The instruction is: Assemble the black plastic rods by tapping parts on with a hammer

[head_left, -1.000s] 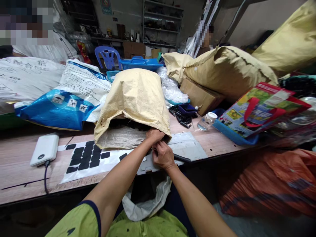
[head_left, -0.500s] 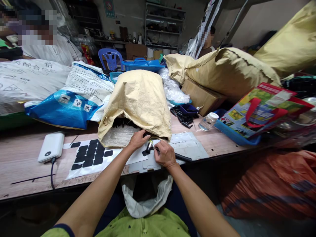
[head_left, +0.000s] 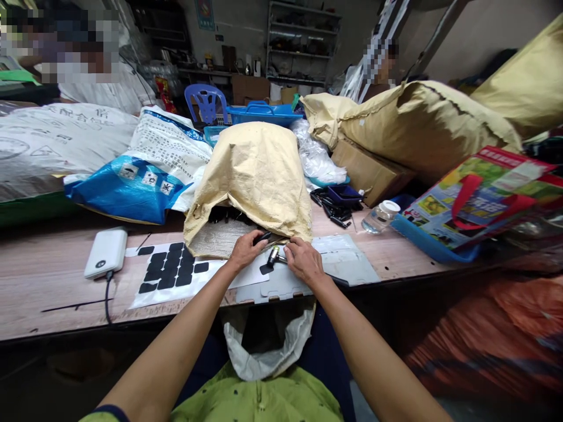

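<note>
At the mouth of a tan paper sack (head_left: 259, 170), my left hand (head_left: 248, 249) is closed on a small black piece (head_left: 264, 236). My right hand (head_left: 303, 259) is beside it with fingers pinched near a thin metallic thing at the sack's lower edge; what it holds is too small to make out. A small hammer (head_left: 273, 256) with a black and yellow-green head lies under my right hand, its black handle pointing right over a grey board (head_left: 352, 264). Left of my hands, a white sheet (head_left: 211, 281) carries black rounded stickers (head_left: 169, 266).
A white power bank (head_left: 105, 252) with a cable is at the left. Black parts (head_left: 332, 211), a lidded jar (head_left: 380, 217) and a blue tray (head_left: 431, 243) holding a colourful bag (head_left: 475, 193) stand right. People sit in the background. An open pale sack (head_left: 264, 351) hangs below the table edge.
My right hand has moved up off the hammer's handle toward the sack's edge beside my left hand. The hammer now lies on the board. The whole view has shifted slightly.
</note>
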Tool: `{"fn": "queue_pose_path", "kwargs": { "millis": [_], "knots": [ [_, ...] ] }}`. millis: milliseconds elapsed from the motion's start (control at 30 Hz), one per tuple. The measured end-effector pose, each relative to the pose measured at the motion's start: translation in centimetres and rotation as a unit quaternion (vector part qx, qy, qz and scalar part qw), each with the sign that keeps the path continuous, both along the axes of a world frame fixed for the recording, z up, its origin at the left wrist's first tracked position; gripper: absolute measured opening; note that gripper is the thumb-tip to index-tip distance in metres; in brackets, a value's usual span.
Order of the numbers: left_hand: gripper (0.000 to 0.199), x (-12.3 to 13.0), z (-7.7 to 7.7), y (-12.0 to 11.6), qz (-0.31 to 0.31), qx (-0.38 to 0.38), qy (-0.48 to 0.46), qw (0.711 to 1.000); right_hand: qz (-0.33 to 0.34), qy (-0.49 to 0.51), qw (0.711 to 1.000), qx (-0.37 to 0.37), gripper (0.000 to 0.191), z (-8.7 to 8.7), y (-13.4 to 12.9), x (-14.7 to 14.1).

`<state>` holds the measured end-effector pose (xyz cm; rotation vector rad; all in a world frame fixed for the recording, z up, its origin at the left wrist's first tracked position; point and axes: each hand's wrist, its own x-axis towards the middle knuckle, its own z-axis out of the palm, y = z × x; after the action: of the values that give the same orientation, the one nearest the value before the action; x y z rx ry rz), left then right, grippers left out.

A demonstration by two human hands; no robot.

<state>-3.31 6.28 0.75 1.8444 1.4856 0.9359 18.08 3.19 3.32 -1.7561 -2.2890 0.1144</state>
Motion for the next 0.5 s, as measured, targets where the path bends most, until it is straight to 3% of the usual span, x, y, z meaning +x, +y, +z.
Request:
{"fn": "queue_pose_path", "kwargs": {
  "millis": [267,500],
  "knots": [
    [0.028,-1.0,0.0,-0.3,0.026,0.022,0.064,0.997,0.025,-0.054,0.997,-0.047,0.041,1.2,-1.0,3.4],
    [0.024,-2.2,-1.0,-1.4,-0.01,0.07,0.094,0.993,0.041,-0.061,0.997,-0.03,0.035,1.5,-1.5,6.1]
  ]
}}
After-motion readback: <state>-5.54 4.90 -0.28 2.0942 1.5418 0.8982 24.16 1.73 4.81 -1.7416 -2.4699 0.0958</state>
